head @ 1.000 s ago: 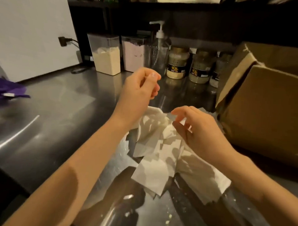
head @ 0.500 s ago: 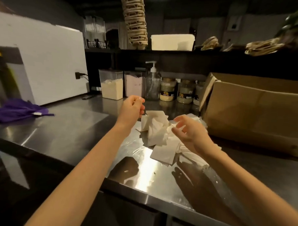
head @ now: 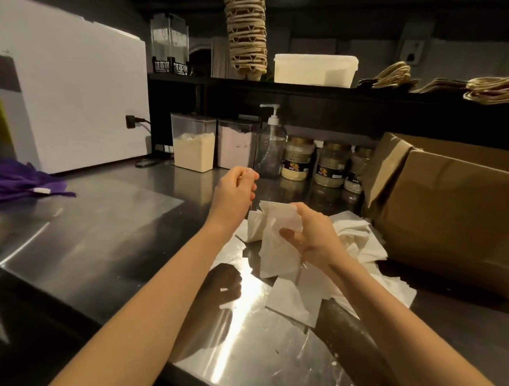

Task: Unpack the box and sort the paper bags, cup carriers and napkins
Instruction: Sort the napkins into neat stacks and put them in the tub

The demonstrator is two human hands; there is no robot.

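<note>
**Napkin in the right hand, pile just below**

My right hand [head: 312,239] grips one white napkin [head: 277,243], which hangs with its long axis downward over the loose napkin pile [head: 353,235] on the counter [head: 114,230]. The pile spreads to the right of that hand, up against the cardboard box [head: 450,219] (its inside is hidden from me). The left hand [head: 236,189] hovers up-left, apart from the paper, with fingers curled; I cannot tell whether it pinches anything. The right is nearer. Behind, a clear canister [head: 194,146] holds cream powder.

Left hand [head: 236,192] raised, fingers curled, right hand [head: 312,239] lower, clutching napkin [head: 275,252]
</note>
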